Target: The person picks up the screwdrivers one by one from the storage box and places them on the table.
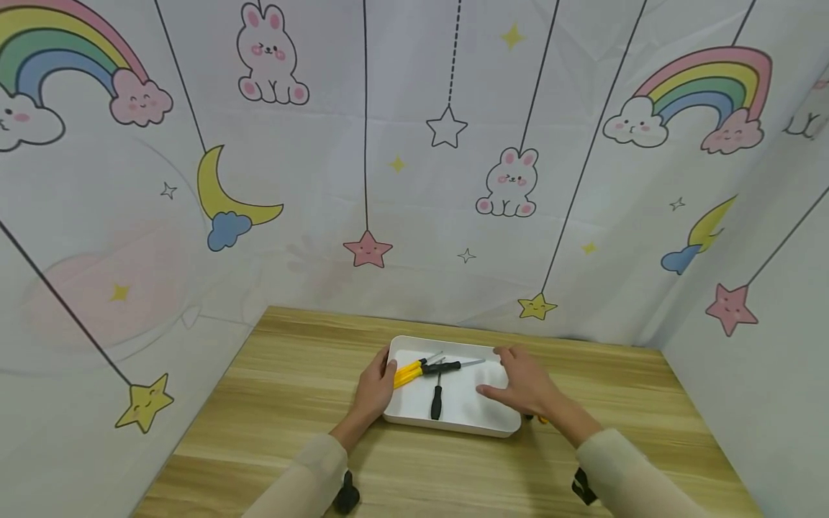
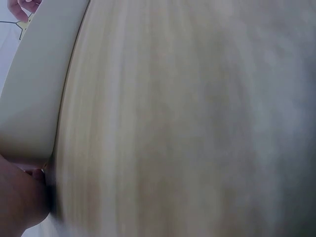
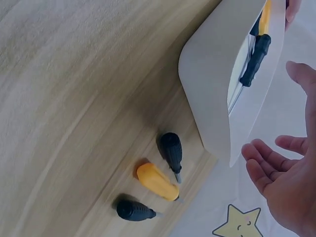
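A white tray (image 1: pixel 476 423) is in front of me on the wooden table. It holds screwdrivers with yellow handles (image 1: pixel 408 373) and others with black handles, one black screwdriver (image 1: pixel 437 403) pointing away from me. My left hand (image 1: pixel 374 388) grips the tray's left end, thumb at the rim; in the left wrist view part of that hand (image 2: pixel 19 197) shows against the tray's wall. Over the tray's right end, my right hand (image 1: pixel 526 381) has its fingers spread and holds nothing. The right wrist view shows that hand's fingers (image 3: pixel 269 163) apart from the tray's corner.
To the right of the tray, two black-handled screwdrivers (image 3: pixel 172 152) and a yellow-handled screwdriver (image 3: pixel 157 181) lie on the table (image 1: pixel 259 424). White curtains (image 1: pixel 311 180) printed with rabbits, stars and rainbows stand behind and at both sides.
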Motion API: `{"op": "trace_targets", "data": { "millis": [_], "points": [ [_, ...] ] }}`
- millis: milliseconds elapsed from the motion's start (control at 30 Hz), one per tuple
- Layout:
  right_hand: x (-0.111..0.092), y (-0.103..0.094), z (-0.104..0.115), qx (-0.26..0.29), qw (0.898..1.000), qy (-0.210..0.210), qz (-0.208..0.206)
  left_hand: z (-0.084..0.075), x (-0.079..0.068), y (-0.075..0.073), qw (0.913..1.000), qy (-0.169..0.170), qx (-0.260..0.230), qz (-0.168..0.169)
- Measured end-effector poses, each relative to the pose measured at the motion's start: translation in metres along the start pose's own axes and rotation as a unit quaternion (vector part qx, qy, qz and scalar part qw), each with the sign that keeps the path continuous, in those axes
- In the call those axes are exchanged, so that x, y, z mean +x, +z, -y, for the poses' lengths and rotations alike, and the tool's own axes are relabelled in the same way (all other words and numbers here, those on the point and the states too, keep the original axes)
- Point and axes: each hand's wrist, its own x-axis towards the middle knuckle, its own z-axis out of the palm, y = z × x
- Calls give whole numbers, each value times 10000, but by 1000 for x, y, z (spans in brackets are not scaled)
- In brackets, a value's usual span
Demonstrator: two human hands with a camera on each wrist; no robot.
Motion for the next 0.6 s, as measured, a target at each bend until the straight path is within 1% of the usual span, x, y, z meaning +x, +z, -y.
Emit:
{"op": "trace_targets", "data": {
  "millis": [300, 600],
  "points": [
    [2, 10, 9, 319, 9994, 80, -80, 0, 0, 1, 10000, -18, 6, -17],
    [8, 20, 16, 736, 9958, 533, -131, -2, -1, 0, 10000, -19, -53, -10]
  ]
}}
